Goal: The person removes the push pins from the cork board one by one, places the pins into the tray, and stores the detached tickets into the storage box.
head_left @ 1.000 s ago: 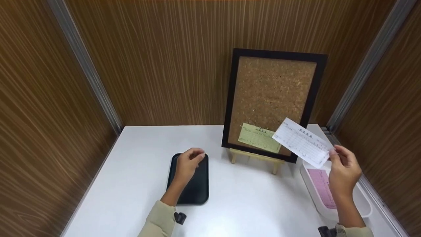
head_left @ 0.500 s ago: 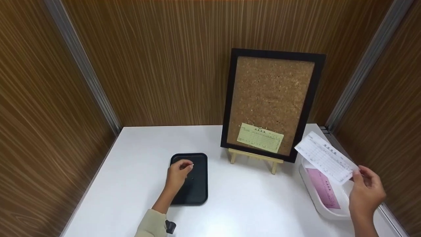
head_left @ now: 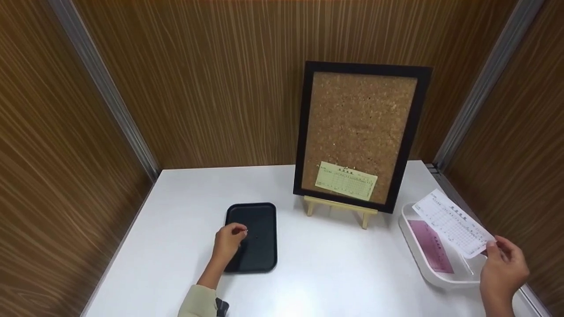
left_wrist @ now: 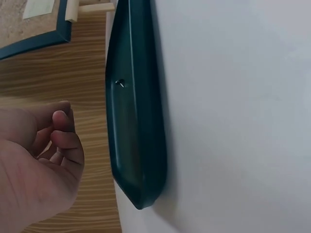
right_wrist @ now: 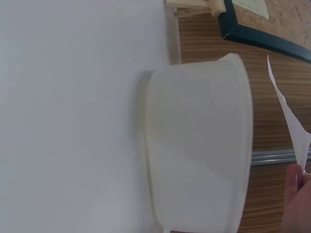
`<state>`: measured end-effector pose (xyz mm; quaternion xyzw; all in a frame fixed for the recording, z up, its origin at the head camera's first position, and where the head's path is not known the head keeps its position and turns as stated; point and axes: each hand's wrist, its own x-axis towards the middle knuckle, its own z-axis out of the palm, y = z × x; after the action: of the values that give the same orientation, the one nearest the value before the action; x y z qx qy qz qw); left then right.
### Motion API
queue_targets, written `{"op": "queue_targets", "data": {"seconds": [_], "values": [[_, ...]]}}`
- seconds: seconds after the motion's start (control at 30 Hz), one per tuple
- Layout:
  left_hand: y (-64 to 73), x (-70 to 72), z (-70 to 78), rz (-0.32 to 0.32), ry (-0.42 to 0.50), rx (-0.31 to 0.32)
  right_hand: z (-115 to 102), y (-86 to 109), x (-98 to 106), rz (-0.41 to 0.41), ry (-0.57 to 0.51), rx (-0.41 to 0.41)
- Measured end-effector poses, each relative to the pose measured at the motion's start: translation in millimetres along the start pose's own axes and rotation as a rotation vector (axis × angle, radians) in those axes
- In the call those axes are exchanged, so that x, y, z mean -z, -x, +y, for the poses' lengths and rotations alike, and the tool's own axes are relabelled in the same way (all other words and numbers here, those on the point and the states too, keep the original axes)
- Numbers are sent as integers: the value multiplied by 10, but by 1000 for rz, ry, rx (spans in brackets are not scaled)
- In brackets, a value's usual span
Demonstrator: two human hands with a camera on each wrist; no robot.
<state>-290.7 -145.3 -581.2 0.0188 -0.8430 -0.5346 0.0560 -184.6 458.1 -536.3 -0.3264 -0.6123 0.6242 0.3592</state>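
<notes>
My right hand (head_left: pixel 504 266) pinches a white printed slip (head_left: pixel 454 223) by its near right corner. The slip hangs tilted above a white bin (head_left: pixel 434 276), where a pink slip (head_left: pixel 431 247) lies. Over the left side of a black tray (head_left: pixel 264 259), my left hand (head_left: pixel 228 241) has thumb and fingertips together. A tiny pale bit shows at those fingertips and looks like a pushpin, mostly hidden. Another small pin (left_wrist: pixel 120 83) lies in the tray. On the corkboard (head_left: pixel 361 114), a green slip (head_left: pixel 346 180) is fixed low down by small pins.
A small wooden easel (head_left: pixel 341 205) bears the black-framed board at the back of the white table (head_left: pixel 326 259). Wood-grain walls (head_left: pixel 220 88) close in the back and both sides. The bin stands near the right wall.
The right hand has carried the white slip from before the board rightward and down over the bin. The left hand has moved left and down across the tray.
</notes>
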Motion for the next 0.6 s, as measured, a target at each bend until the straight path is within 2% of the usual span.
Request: {"op": "queue_targets", "data": {"seconds": [0.13,0.37,0.6], "values": [[0,-16,-58,-13,-18,2,96,-44,-1,-5,70,-3],[11,-48,-122,-38,-52,11,202,-84,-25,-26,272,46],[-15,-78,-153,-44,-60,31,218,-114,-78,-32,354,67]]}}
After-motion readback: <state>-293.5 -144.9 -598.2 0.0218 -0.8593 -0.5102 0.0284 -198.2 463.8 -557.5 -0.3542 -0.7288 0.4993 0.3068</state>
